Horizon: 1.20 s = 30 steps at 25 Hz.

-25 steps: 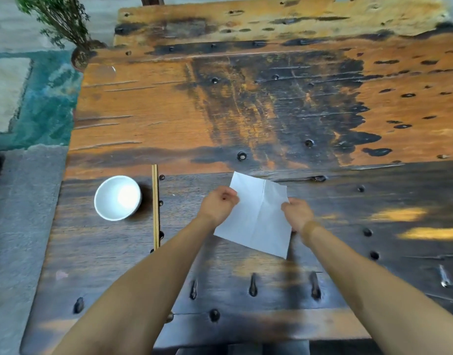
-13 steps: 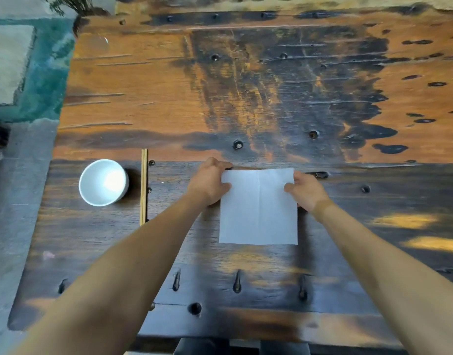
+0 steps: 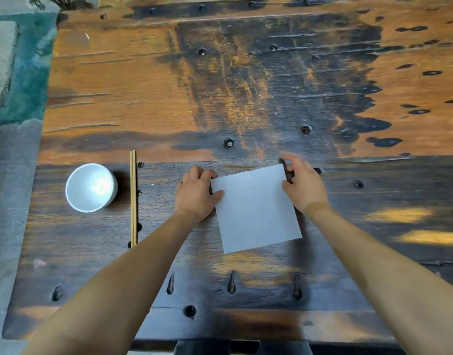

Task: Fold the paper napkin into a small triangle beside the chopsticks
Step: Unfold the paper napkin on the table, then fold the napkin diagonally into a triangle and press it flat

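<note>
Between left hand [image 3: 197,194] and right hand [image 3: 303,185] lies the napkin [image 3: 257,210], corners pinched.

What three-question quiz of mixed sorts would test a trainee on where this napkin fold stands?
1. True or false: the paper napkin is already a small triangle.
2. Multiple choice: the chopsticks lie (A) between the white bowl and the napkin, (B) on the napkin, (C) inside the bowl.
3. Short answer: which parts of the napkin do the left hand and right hand hold?

Key: 1. False; it lies as a flat square on the wooden table. 2. A. 3. The two far corners, left hand at the far left, right hand at the far right.
</note>
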{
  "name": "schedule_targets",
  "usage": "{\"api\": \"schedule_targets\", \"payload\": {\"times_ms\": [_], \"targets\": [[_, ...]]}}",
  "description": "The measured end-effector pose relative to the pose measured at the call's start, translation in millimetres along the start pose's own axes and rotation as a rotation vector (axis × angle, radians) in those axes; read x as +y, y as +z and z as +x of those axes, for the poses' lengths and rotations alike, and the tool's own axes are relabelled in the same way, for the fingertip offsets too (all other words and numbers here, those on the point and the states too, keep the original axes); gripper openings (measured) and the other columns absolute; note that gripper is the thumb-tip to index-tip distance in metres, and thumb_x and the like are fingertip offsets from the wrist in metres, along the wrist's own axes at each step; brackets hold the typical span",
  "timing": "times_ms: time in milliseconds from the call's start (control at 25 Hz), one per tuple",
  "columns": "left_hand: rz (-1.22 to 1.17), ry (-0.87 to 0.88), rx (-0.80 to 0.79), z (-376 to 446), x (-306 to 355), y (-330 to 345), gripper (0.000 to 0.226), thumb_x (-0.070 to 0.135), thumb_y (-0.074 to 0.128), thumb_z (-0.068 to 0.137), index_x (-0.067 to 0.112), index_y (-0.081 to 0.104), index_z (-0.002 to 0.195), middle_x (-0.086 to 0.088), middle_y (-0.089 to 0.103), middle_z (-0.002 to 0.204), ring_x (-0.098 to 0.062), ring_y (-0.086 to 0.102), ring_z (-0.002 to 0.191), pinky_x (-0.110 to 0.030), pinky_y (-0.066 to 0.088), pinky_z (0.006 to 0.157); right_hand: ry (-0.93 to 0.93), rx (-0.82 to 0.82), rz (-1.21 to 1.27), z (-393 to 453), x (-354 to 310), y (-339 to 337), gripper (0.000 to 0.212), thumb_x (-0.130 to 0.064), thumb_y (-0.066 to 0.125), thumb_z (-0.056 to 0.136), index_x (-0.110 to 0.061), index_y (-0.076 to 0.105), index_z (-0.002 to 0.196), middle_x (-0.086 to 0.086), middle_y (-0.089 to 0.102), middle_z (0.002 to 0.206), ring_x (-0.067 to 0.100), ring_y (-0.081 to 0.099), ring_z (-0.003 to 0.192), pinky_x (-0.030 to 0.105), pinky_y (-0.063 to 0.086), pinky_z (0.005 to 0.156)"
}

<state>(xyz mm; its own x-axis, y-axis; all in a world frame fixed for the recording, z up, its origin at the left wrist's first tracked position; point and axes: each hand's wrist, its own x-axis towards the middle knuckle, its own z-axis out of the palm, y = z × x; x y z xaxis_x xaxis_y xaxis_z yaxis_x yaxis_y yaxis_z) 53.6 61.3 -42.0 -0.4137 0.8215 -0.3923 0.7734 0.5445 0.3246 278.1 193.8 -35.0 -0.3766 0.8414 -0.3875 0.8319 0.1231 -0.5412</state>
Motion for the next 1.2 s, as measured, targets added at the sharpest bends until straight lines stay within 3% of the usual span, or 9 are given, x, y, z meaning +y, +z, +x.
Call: {"api": "schedule_targets", "payload": {"times_ms": [160,320,440,520,600,680,800,960,1200], "targets": [[0.005,-0.080,0.022,-3.1,11.2,1.9,0.038,0.036,0.064,0.088,0.021,0.053,0.122,-0.004,0.045,0.121,-0.027,0.043,0.116,-0.044,0.043,0.094,-0.152,0.074,-0.332,-27.1,10.5,5.2,0.062,-0.023,0.065,0.085,-0.022,0.041,0.142,0.005,0.045,0.138,0.029,0.040,0.121,0.045,0.043,0.090],[-0.092,-0.152,-0.062,5.7,22.6,-6.1,0.009,0.016,0.061,0.086,0.019,0.059,0.093,-0.005,0.044,0.116,-0.026,0.043,0.110,-0.045,0.048,0.088,-0.403,-0.024,-0.455,-58.3,31.6,17.5,0.063,-0.035,0.060,0.088,-0.018,0.040,0.145,0.004,0.041,0.150,0.027,0.032,0.139,0.046,0.031,0.107],[-0.154,-0.143,-0.136,10.3,26.3,-12.8,0.014,0.010,0.057,0.082,0.023,0.052,0.081,-0.004,0.054,0.102,-0.027,0.053,0.093,-0.038,0.048,0.072,-0.439,-0.088,-0.527,-67.7,43.2,22.0,0.065,-0.040,0.055,0.092,-0.018,0.035,0.149,0.004,0.035,0.155,0.027,0.025,0.145,0.047,0.020,0.117],[-0.238,-0.153,-0.177,10.9,26.7,-14.5,0.015,0.011,0.059,0.082,0.021,0.050,0.087,-0.002,0.059,0.088,-0.027,0.057,0.083,-0.035,0.046,0.063,-0.430,-0.099,-0.556,-69.6,44.0,23.8,0.064,-0.041,0.052,0.094,-0.017,0.033,0.150,0.004,0.031,0.158,0.026,0.021,0.148,0.046,0.016,0.119],[-0.410,-0.250,-0.204,11.4,25.9,-15.6,0.026,0.008,0.067,0.081,0.017,0.049,0.097,-0.005,0.061,0.095,-0.028,0.059,0.088,-0.040,0.051,0.073,-0.442,-0.119,-0.566,-71.4,41.4,26.7,0.063,-0.039,0.050,0.096,-0.016,0.031,0.152,0.004,0.027,0.160,0.024,0.018,0.149,0.043,0.013,0.121],[-0.582,-0.385,-0.214,10.6,23.4,-17.6,0.028,0.005,0.073,0.079,0.015,0.049,0.090,-0.009,0.061,0.099,-0.029,0.059,0.094,-0.043,0.053,0.084,-0.450,-0.137,-0.565,-73.9,36.4,30.3,0.063,-0.038,0.048,0.098,-0.016,0.027,0.153,0.003,0.022,0.162,0.023,0.014,0.150,0.040,0.009,0.121],[-0.651,-0.466,-0.175,11.2,17.2,-21.9,0.031,0.007,0.074,0.080,0.016,0.047,0.068,-0.003,0.060,0.078,-0.025,0.056,0.080,-0.030,0.049,0.062,-0.425,-0.152,-0.575,-77.5,29.1,37.3,0.065,-0.041,0.043,0.100,-0.016,0.020,0.155,0.003,0.016,0.163,0.024,0.009,0.151,0.039,0.007,0.121],[-0.498,-0.254,0.018,6.6,18.7,-30.3,0.022,0.017,0.067,0.084,0.022,0.052,0.068,0.006,0.054,0.064,-0.018,0.051,0.065,-0.026,0.037,0.054,-0.409,-0.140,-0.575,-85.7,20.8,47.0,0.066,-0.044,0.041,0.100,-0.015,0.018,0.155,0.004,0.014,0.164,0.026,0.007,0.151,0.041,0.009,0.120],[-0.325,0.082,0.131,-4.1,29.0,-29.0,0.005,0.020,0.057,0.091,0.019,0.062,0.093,0.003,0.055,0.091,-0.014,0.050,0.077,-0.026,0.035,0.067,-0.497,-0.155,-0.581,-80.8,8.5,49.1,0.061,-0.046,0.038,0.100,-0.021,0.024,0.154,0.002,0.020,0.163,0.025,0.012,0.150,0.045,0.015,0.120]]}}
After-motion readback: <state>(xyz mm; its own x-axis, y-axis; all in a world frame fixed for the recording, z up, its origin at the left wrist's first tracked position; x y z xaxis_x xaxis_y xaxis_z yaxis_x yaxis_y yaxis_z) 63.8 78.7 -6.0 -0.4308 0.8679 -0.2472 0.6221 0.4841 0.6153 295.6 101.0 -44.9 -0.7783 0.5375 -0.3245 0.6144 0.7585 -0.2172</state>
